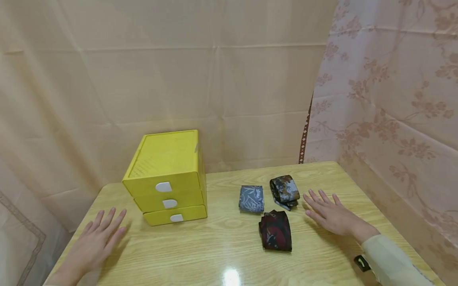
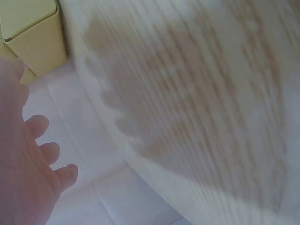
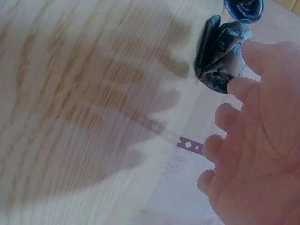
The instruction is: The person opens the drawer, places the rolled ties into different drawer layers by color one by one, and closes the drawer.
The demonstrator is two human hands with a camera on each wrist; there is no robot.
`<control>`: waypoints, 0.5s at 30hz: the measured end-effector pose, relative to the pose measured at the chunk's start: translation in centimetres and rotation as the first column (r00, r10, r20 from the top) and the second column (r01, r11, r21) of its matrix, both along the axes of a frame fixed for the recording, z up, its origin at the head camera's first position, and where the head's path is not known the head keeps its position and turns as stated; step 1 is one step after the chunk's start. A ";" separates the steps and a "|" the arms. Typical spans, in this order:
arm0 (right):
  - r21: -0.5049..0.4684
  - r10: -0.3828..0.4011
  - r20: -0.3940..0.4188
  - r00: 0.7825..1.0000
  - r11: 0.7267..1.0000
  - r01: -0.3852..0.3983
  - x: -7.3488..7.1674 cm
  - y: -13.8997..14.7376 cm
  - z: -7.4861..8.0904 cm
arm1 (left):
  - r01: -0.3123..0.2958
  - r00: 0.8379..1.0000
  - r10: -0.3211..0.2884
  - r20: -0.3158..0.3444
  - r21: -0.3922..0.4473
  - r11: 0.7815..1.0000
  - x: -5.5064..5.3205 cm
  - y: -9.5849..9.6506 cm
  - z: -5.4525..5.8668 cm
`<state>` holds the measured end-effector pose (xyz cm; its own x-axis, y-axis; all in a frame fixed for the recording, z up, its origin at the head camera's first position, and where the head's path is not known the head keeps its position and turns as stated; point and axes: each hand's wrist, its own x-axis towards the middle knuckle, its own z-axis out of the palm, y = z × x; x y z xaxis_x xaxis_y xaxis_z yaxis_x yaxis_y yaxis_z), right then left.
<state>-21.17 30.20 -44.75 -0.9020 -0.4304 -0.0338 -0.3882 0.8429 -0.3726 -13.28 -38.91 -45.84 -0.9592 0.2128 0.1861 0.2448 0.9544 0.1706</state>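
Observation:
My left hand (image 1: 94, 242) spreads its fingers over the left side of the table, in front of a yellow three-drawer box (image 1: 168, 159); it holds nothing. On the right, my right hand (image 1: 332, 216) is also spread and holds nothing. Nearest to its fingertips lies a rolled, patterned cloth band in black, brown and grey (image 1: 285, 192). A blue-grey folded cloth with pale leaves (image 1: 251, 198) sits left of that band. Closer to the front is a dark red and black folded cloth (image 1: 275, 231). In the right wrist view, the patterned band (image 3: 220, 56) shows beyond the fingers.
All three white-tabbed drawers of the box look closed. A small black object (image 1: 362, 263) lies by the right sleeve (image 1: 393, 258). Behind the wooden table (image 1: 200, 254) hangs a beige curtain (image 1: 214, 79), with a flowered curtain (image 1: 400, 99) along the right.

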 end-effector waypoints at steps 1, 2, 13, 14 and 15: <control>0.003 0.000 0.000 1.000 1.000 0.000 0.0 0.0 0.1 | 0.002 1.000 -0.002 -0.006 -0.001 1.000 0.0 0.0 0.0; 0.004 0.001 0.000 1.000 1.000 -0.001 0.0 -0.1 0.2 | 0.004 1.000 -0.004 -0.013 -0.001 1.000 -0.1 0.0 0.1; -0.085 0.027 0.031 0.999 0.996 -0.024 0.3 -0.5 1.4 | 0.033 0.998 -0.028 -0.057 0.084 0.996 -0.1 -0.5 2.4; -0.105 0.032 0.039 0.999 0.994 -0.028 0.2 -0.5 1.5 | 0.025 0.999 -0.021 -0.046 0.098 0.995 -0.2 -0.5 2.7; -0.124 0.038 0.050 0.998 0.992 -0.031 0.1 -0.6 1.6 | 0.017 0.999 -0.012 -0.045 0.117 0.993 -0.2 -0.4 3.0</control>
